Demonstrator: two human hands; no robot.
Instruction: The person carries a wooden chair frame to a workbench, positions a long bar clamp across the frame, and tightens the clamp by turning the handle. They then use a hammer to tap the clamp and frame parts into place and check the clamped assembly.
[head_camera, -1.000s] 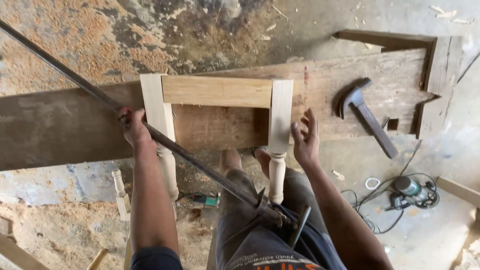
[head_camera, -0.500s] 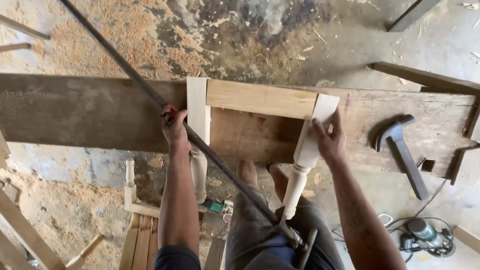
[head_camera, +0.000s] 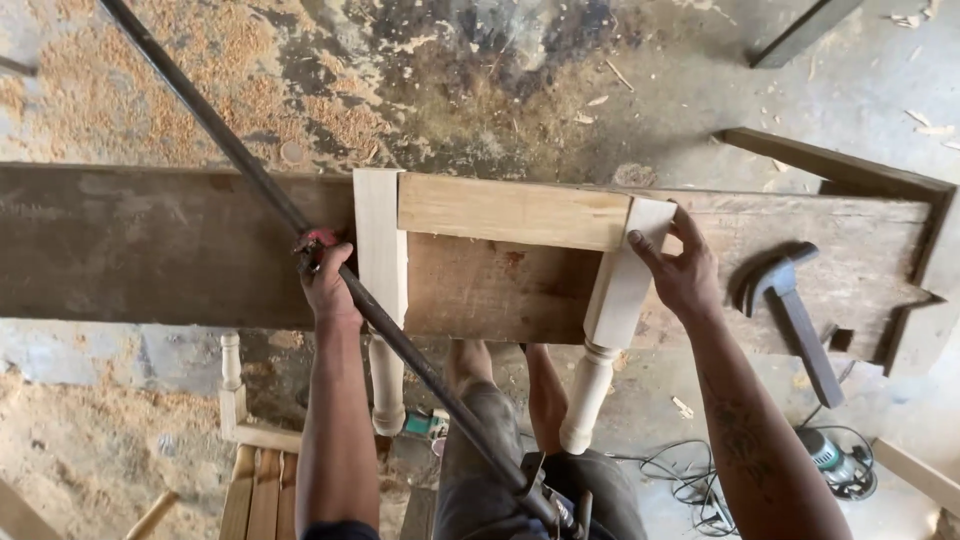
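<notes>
A pale wooden frame lies on a dark plank bench (head_camera: 130, 250): a flat rail (head_camera: 510, 210) joins two turned legs. My left hand (head_camera: 325, 275) grips a long dark metal clamp bar (head_camera: 230, 150) that runs diagonally from the upper left down to my lap, right beside the left leg (head_camera: 380, 260). My right hand (head_camera: 680, 265) holds the top of the right leg (head_camera: 620, 290), which is tilted out of line with the rail. The clamp's head (head_camera: 550, 500) sits near my knees.
A claw hammer (head_camera: 790, 310) lies on the bench to the right. A power tool with a coiled cord (head_camera: 830, 460) rests on the floor at lower right. Sawdust covers the floor beyond the bench. More turned legs and slats (head_camera: 250, 440) lie at lower left.
The view has shifted, so the frame now sits further right and lower. The right leg has tilted outward at its top under my right hand. My left hand stays on the bar.
</notes>
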